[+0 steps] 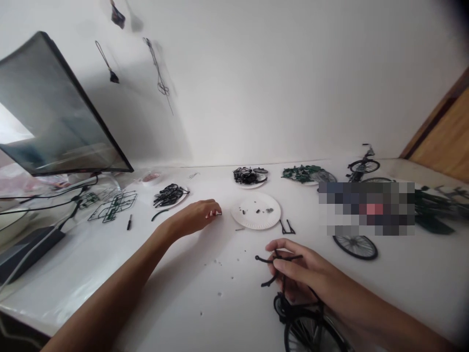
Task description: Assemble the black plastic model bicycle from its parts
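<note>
My right hand (298,269) grips the black frame of a partly built model bicycle (280,258) between thumb and fingers. Its spoked wheel (311,332) hangs at the bottom edge of the view. Over the table, left of a white paper plate (273,222), my left hand (200,215) has its fingers drawn together. Something small and dark shows at those fingertips, too small to name. On the plate lie several tiny metal parts (270,210). A black forked part (287,227) rests just right of the plate, and a thin pin (239,229) lies below it.
Behind stand plates of black parts (170,195), more black parts (247,176) and green parts (300,172). An assembled model bicycle (362,164) and a loose wheel (355,246) are at right. A monitor (62,107), green sprues (115,205) and a screwdriver (129,222) occupy the left.
</note>
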